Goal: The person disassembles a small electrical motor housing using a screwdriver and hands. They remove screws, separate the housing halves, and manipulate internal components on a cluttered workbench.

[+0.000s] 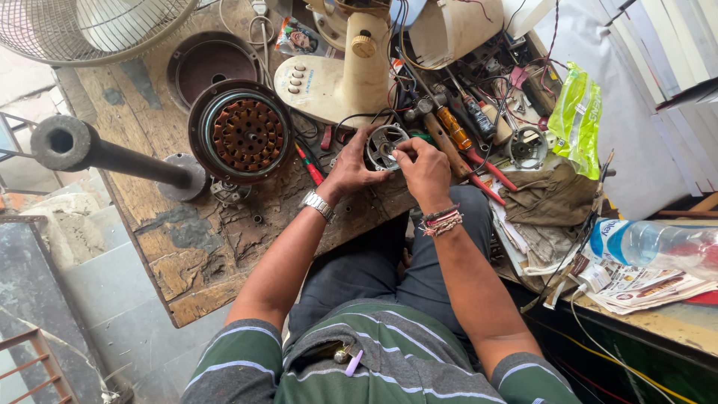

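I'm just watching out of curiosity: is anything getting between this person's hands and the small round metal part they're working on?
Nothing visible does. The left hand cups the round metal part from the side, and the right hand has its fingers directly on it. The screwdrivers and the fan base lie beside or behind it, not between.

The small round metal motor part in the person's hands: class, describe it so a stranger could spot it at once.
Start at the worn wooden workbench and find the cream fan base. Just below it, the left hand and right hand hold the small round metal part. Unlike the large copper-wound motor to its left, it is silvery and palm-sized.
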